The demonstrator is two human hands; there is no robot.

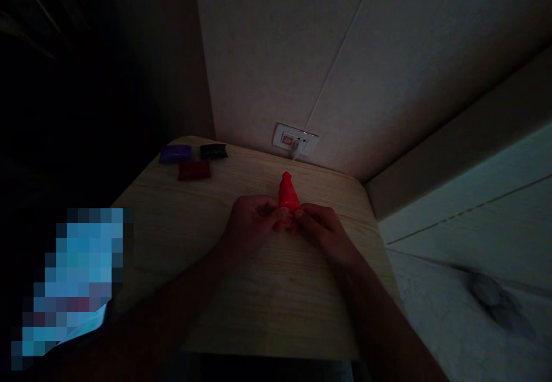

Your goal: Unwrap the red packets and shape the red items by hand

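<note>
A bright red, cone-shaped figure [288,192], which looks like soft modelling clay, stands on the pale wooden table [276,295]. It tapers to a small knob at the top, and short lumps show at its base. My left hand [254,218] grips its lower left side with thumb and fingers. From the other side, my right hand [321,224] pinches the lower right part. The fingertips partly cover the base, so its exact shape is hidden.
At the table's back left lie a purple packet [176,153], a black packet [214,151] and a dark red packet [194,170]. A wall socket [295,139] with a plug is behind the table. Lower left, a bright area is pixelated. The room is dim.
</note>
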